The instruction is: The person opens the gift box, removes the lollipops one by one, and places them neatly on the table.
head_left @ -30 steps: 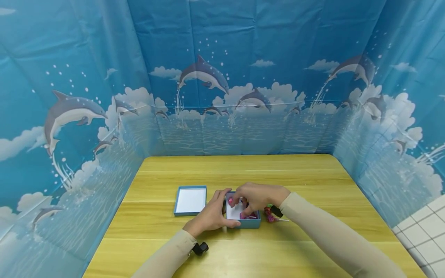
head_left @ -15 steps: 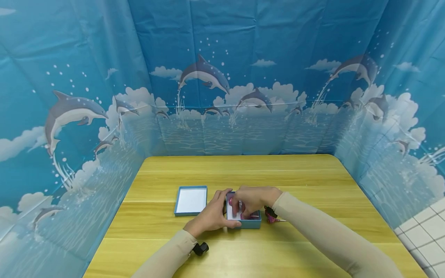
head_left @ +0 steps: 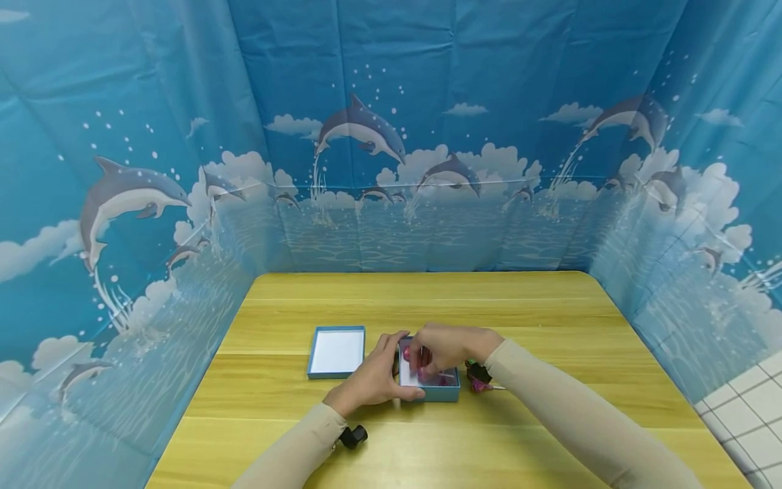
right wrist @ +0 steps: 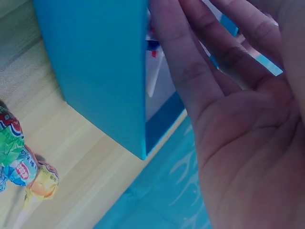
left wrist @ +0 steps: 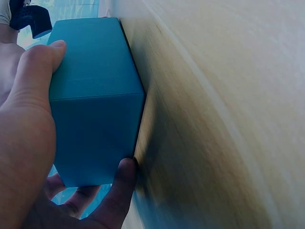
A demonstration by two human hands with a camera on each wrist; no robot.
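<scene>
My left hand (head_left: 373, 380) grips the left end of a blue open-topped box (head_left: 441, 394), thumb on its near side and fingers round the far side. The left wrist view shows that thumb and the fingers on the box's outer walls (left wrist: 95, 138). My right hand (head_left: 449, 345) reaches into the box and pinches a pink-wrapped lollipop (head_left: 422, 374) by its head. Another pink lollipop (head_left: 406, 353) lies at the box's far left corner. In the right wrist view a white stick (right wrist: 154, 76) shows inside the box, while the fingertips are out of sight.
Left of the box lies its blue-edged lid (head_left: 336, 351), white inside facing up. Several lollipops (head_left: 480, 385) lie right of the box, partly under my right wrist; the right wrist view shows green, blue and yellow wrappers (right wrist: 21, 164). A dolphin-print curtain (head_left: 391, 231) borders the wooden table.
My right fingers have shifted inside the box, and the pink lollipop at its near side has moved slightly up and left with them. The left hand stays put on the box.
</scene>
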